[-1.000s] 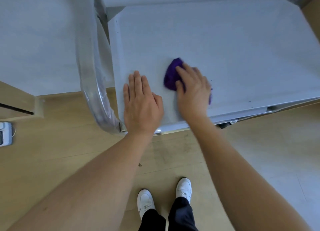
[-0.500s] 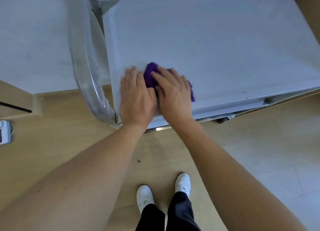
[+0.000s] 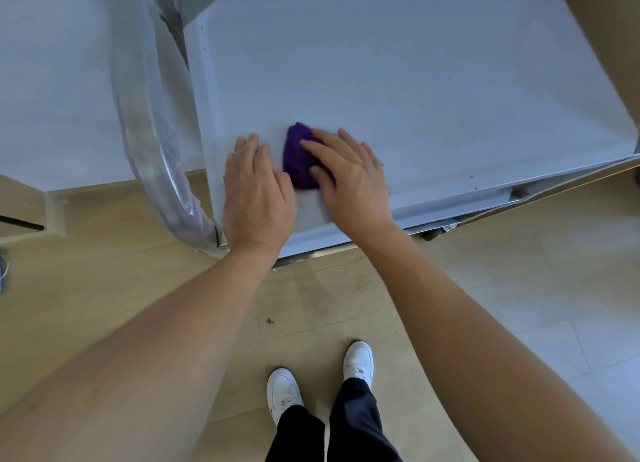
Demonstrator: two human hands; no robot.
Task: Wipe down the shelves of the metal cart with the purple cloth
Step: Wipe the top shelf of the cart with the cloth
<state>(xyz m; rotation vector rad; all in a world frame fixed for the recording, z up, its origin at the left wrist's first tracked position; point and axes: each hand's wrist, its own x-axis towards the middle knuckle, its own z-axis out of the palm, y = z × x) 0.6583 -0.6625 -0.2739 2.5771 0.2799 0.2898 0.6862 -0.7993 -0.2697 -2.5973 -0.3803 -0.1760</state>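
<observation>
While the right hand [image 3: 349, 181] lies with straight fingers over the purple cloth [image 3: 298, 156], pressing it to the top shelf [image 3: 398, 80] of the metal cart [image 3: 332, 250] near the front-left corner, the left hand [image 3: 258, 198] rests palm-down just beside it, fingers straight, holding nothing. Hands: close together, a narrow strip of shelf between them. Cloth: bunched, showing mostly to the left of the right hand.

Risks, as judged.
- Cloth is pressed, not gripped. A quick stroke may slide off it or roll it into a tighter wad that cleans only a thin track.
- Left hand sits in the path of any leftward stroke, and the corner beneath it goes unwiped unless it lifts.
- Dark specks [image 3: 472, 181] lie near the front edge, to the right. A careless sweep may push them over the lip onto the ledge or floor below.
- Cart may shift if leaned on. Its wheels are not clearly seen.

Surroundings.
- Curved handle [image 3: 149, 132], wrapped in clear plastic, at the shelf's left end, bounding strokes there.
- Pale surface [image 3: 52, 80] beyond the handle.
- Lower ledge [image 3: 450, 205] showing under the front edge. The lower shelves are otherwise hidden, so their state cannot be told.
- Wooden floor [image 3: 104, 288] with small crumbs.
- Two white shoes [image 3: 358, 361], well below the cart.
</observation>
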